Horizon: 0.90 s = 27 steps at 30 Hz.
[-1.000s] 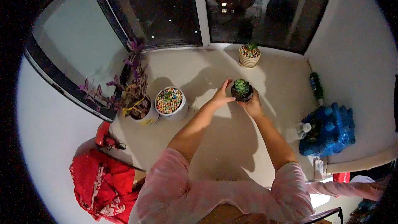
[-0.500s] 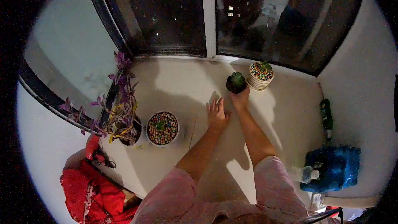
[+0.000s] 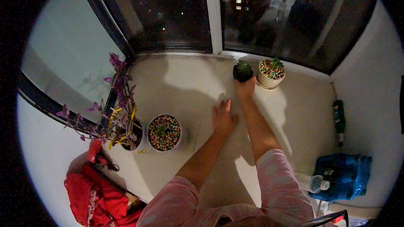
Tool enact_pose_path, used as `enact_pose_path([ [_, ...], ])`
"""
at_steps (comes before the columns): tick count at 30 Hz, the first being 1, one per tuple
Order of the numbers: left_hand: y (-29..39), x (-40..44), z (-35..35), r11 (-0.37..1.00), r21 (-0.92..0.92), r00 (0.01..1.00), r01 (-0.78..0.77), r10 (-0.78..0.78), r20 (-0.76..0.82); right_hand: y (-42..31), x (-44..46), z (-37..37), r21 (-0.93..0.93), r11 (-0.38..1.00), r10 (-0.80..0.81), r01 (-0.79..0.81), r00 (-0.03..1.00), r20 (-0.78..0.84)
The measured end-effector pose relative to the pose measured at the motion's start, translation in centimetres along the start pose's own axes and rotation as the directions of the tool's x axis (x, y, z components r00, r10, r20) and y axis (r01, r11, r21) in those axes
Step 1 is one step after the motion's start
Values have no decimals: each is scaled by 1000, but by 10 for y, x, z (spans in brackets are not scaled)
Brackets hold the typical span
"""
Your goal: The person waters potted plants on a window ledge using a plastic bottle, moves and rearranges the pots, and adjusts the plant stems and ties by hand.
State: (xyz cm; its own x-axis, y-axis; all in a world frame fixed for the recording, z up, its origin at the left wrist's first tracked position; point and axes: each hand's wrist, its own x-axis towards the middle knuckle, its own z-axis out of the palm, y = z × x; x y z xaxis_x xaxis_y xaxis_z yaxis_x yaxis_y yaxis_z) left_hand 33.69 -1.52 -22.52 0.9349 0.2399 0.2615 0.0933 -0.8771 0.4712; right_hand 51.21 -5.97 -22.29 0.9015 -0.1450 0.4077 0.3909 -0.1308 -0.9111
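Note:
A small succulent in a dark pot (image 3: 243, 72) is gripped from its near side by my right hand (image 3: 246, 88), close to the window. Just to its right stands a cream ribbed pot (image 3: 269, 83) with another succulent and colourful pebbles. My left hand (image 3: 224, 118) is spread low over the pale sill (image 3: 185, 88), palm down and holding nothing; whether it touches the surface I cannot tell. Left of that hand sits a round pot (image 3: 165, 133) of multicoloured pebbles around a small green plant.
A trailing purple-leaved plant (image 3: 122, 88) stands at the left by the window frame. Red cloth (image 3: 94, 191) lies at lower left. On the right are a dark green bottle (image 3: 338, 117), a clear plastic bottle (image 3: 311, 182) and a large blue water container (image 3: 345, 174).
My right hand has carried the potted succulent a little farther forward, nearer the window and alongside the ribbed pot. The left hand stays nearly where it was. The view has shifted slightly.

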Motion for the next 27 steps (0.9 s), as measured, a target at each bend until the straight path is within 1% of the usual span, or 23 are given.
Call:
enact_pose_path([
  [2,1,-1,1,999,46,1000,10,-11,22,0,2,-1,-63,998,12,-11,1000,23],
  [8,5,-3,-6,999,44,999,4,-6,33,29,3,7,-346,928,-159,138,987,-33],
  [10,2,-1,0,998,58,1000,2,-4,29,32,4,8,-376,895,-244,239,969,36],
  [12,1,-2,2,998,57,1000,1,-2,19,35,6,9,-142,974,-166,176,983,76],
  [13,2,-3,0,999,48,1000,0,0,11,47,8,12,111,993,-50,37,992,113],
  [15,5,-5,-5,1000,6,1000,1,-1,0,72,8,13,101,995,-4,-8,993,116],
  [16,7,-5,-7,1000,-28,1000,2,-2,-2,74,6,7,-161,983,-79,89,994,70],
  [17,9,-6,-11,998,-61,1000,3,-3,-1,75,-1,2,-236,970,-40,54,997,64],
  [18,2,-5,0,989,-148,1000,4,-6,-7,64,-10,-4,-310,951,-1,19,998,59],
  [19,-13,0,24,973,-231,1000,6,-10,-16,13,-28,-20,-204,969,159,-138,983,94],
  [20,-22,1,36,950,-312,999,11,-19,-25,-21,-46,-30,-104,949,312,-299,938,149],
  [22,-23,-3,28,997,-78,998,-19,13,-67,-13,-73,-42,-175,961,245,-213,951,189],
  [23,-24,-5,22,998,44,996,-35,39,-85,-7,-84,-46,-203,965,206,-164,957,207],
  [24,-25,-8,20,998,-47,992,-34,28,-123,-29,-102,-49,-2,1000,9,-9,975,220],
  [26,-25,-14,18,972,-230,980,-48,1,-200,-39,-117,-61,49,989,116,-142,928,354],
  [27,-23,-24,11,928,-358,978,-98,23,-208,-44,-124,-67,65,975,165,-211,893,419],
])
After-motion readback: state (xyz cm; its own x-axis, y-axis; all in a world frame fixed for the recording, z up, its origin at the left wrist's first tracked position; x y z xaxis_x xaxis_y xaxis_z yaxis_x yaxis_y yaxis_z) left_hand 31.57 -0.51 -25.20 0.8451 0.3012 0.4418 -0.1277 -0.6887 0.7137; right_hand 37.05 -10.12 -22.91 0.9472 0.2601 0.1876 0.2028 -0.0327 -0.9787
